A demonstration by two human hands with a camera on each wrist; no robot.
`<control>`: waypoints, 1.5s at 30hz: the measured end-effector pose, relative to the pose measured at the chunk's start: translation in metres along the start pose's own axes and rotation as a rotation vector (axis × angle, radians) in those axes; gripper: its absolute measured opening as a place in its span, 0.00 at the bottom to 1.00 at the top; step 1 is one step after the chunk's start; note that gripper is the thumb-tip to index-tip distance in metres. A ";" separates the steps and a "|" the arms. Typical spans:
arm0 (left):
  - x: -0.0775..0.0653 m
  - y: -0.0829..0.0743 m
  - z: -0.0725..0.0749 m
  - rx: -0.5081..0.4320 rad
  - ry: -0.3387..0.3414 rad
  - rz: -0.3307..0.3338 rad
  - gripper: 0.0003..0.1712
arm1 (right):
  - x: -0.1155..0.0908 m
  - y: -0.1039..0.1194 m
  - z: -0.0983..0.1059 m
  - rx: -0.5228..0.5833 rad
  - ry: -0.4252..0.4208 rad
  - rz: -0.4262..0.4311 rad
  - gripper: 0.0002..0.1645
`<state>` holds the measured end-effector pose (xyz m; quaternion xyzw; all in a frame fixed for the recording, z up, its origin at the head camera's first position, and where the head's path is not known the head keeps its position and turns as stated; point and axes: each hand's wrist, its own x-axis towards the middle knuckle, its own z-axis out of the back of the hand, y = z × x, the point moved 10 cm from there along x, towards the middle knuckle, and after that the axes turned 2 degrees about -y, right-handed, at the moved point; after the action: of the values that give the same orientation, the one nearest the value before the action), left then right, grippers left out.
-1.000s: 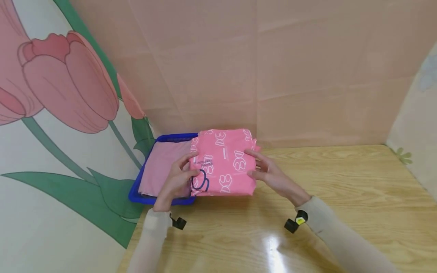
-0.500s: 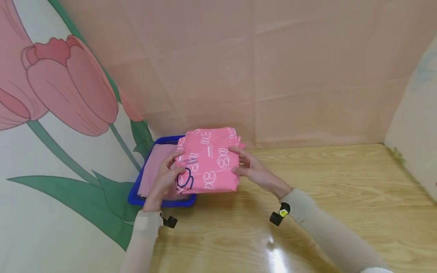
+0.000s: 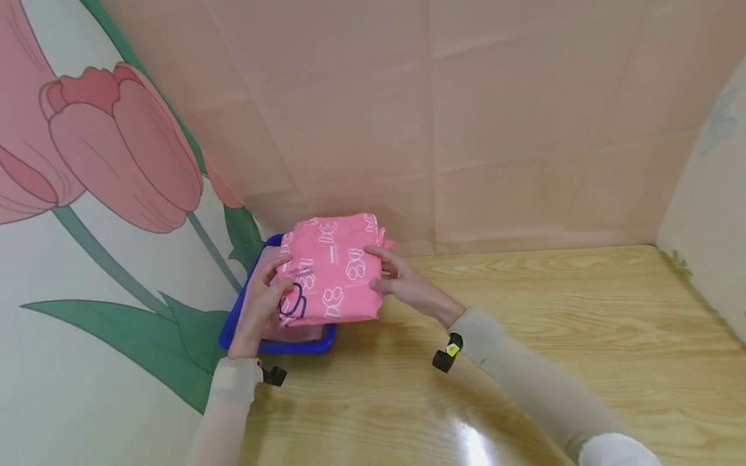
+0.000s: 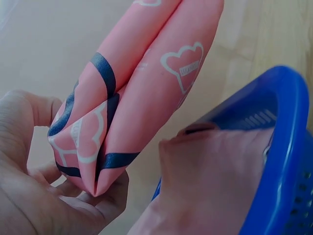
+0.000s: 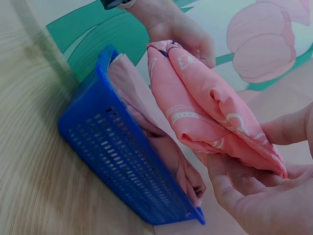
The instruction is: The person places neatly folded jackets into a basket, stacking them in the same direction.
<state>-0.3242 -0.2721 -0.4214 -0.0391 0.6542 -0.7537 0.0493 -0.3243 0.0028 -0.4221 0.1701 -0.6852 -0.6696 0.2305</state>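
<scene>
A folded pink cloth [image 3: 332, 268] with white bear-like outlines and a dark blue loop print is held up between both hands. My left hand [image 3: 261, 301] grips its left edge, thumb on top and fingers beneath, as the left wrist view shows. On the opposite edge, my right hand [image 3: 408, 281] pinches the folded layers [image 5: 210, 103] between thumb and fingers. Under the bundle stands a blue plastic basket [image 3: 300, 347] with perforated walls. Inside it lies a paler pink folded cloth [image 4: 210, 181], mostly covered by the bundle in the head view. A gap separates the two cloths in the right wrist view.
The basket stands on a wood-grain table [image 3: 524, 323], in the corner by a tulip-painted wall [image 3: 116, 142]. Behind the table hangs a creased pinkish sheet [image 3: 437, 129]. Another pale wall [image 3: 711, 213] bounds the right side.
Both hands have carried the folded pink cloth leftward, from partly beside the basket to over most of it. The grip looks the same, and the basket stays in place.
</scene>
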 end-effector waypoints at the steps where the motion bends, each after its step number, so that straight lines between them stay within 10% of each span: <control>1: 0.000 0.000 0.003 -0.013 -0.007 0.005 0.33 | 0.002 0.000 -0.003 0.001 0.004 0.002 0.47; 24: 0.014 0.015 0.069 0.005 -0.106 0.137 0.37 | 0.051 -0.007 -0.061 0.075 0.003 0.031 0.48; 45: 0.025 0.031 0.098 0.150 -0.175 0.172 0.39 | 0.080 -0.035 -0.082 0.115 -0.050 -0.019 0.49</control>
<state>-0.3363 -0.3755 -0.4389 -0.0449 0.5901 -0.7872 0.1734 -0.3490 -0.1114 -0.4504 0.1728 -0.7264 -0.6354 0.1967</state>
